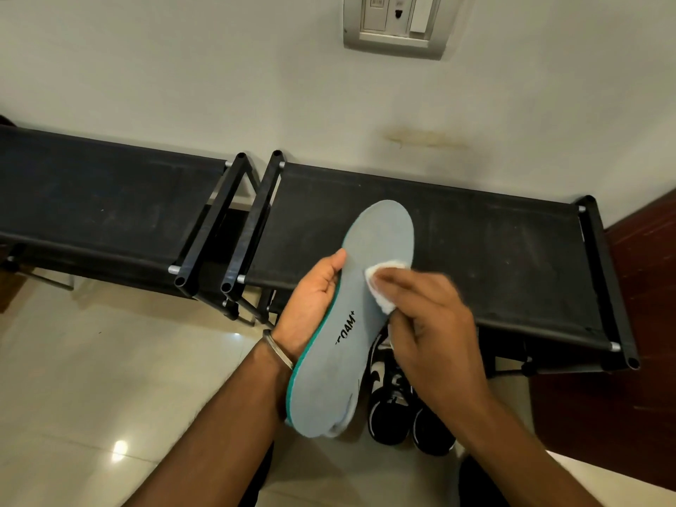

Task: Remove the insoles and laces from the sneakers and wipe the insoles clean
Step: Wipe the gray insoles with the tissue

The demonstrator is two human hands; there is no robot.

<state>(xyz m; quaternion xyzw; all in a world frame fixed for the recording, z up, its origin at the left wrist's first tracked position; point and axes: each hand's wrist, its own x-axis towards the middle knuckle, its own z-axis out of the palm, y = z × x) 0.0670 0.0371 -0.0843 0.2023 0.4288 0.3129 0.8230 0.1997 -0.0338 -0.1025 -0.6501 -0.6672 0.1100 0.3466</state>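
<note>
The left hand (311,298) grasps a pale grey foam insole with a teal edge (351,323) at centre frame, toe towards twelve o'clock, thumb along its rim. The right hand (431,331), at three o'clock of it, pinches a small white wipe (380,287) against its forefoot. Long strokes from toe to heel, with the insole supported from behind, would likely clean it best. The black-and-white sneakers (398,408) sit on the floor at five o'clock.

Grey teal-edged insole (344,345) held aloft, white wipe (380,287) pressed on it, black-and-white sneakers (398,408) below
</note>
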